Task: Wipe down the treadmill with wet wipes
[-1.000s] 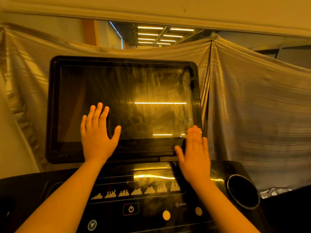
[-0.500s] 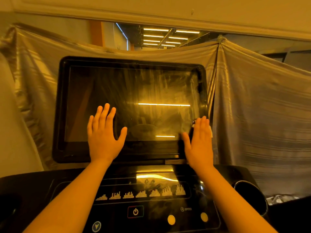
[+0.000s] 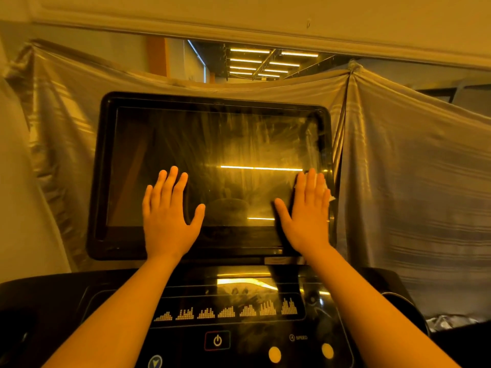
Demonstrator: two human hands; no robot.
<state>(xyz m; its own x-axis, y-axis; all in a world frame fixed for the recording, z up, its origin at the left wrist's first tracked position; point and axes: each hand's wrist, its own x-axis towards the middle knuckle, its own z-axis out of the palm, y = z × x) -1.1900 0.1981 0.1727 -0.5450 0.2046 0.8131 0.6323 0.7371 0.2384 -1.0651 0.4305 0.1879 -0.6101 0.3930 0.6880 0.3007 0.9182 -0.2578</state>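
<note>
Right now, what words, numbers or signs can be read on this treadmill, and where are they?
"SPEED": pale lettering on the black glossy control panel, beside a circled mark too small to read.
Power symbol, no letters: on the red-edged square button.
Arrow sign, no letters: on the round blue-rimmed button at the bottom edge.
Large dark treadmill screen: no text.

Counts: 1 touchscreen [image 3: 212, 144], 2 hands (left hand [image 3: 167, 216], right hand [image 3: 307, 216]), 1 wet wipe [image 3: 329, 196], 7 bar-graph icons [image 3: 226, 312], 2 yellow buttons [image 3: 274, 354], 1 power button [image 3: 217, 340].

Treadmill console [image 3: 66, 301], smeared upright screen [image 3: 212, 144], left hand [image 3: 167, 216] flat on it, right hand [image 3: 308, 216] flat over white wipe [image 3: 325, 191].
</note>
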